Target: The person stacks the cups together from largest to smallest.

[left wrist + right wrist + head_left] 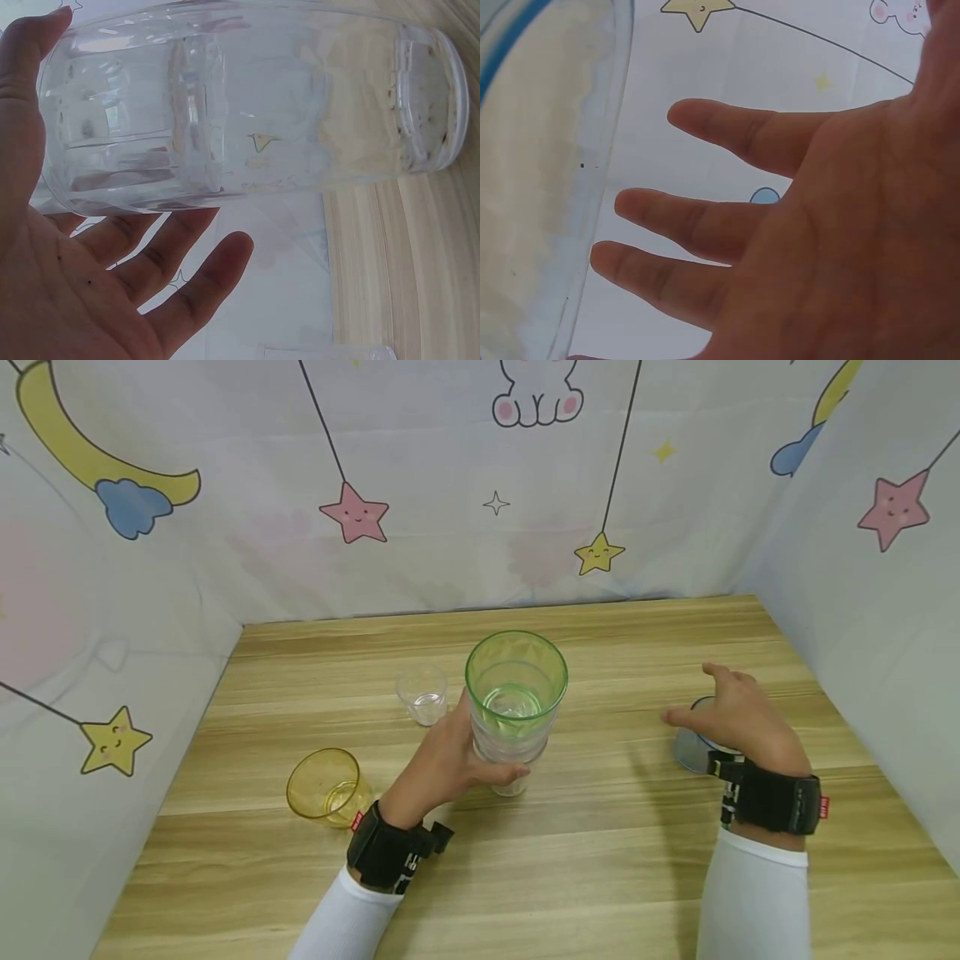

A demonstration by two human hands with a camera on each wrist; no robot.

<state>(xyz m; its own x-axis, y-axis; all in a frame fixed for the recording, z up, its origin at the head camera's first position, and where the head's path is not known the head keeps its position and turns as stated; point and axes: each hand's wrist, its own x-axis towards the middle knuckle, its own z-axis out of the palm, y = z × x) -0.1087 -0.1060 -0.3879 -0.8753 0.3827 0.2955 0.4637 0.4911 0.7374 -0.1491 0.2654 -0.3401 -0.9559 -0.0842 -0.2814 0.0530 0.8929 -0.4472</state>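
My left hand grips a stack of glasses near the middle of the table, thumb across the near side. On top is a green-rimmed glass, nested in a clear glass below it. The left wrist view shows the clear glass from the side, its base close to the wood, with my fingers spread along it. To the right, my right hand hovers with spread fingers over a blue-rimmed glass, partly hiding it. The right wrist view has that glass beside straight fingertips.
A yellow glass stands left of my left wrist. Behind the left hand is a small clear glass. Cloth walls with printed stars enclose the wooden table at the back and sides.
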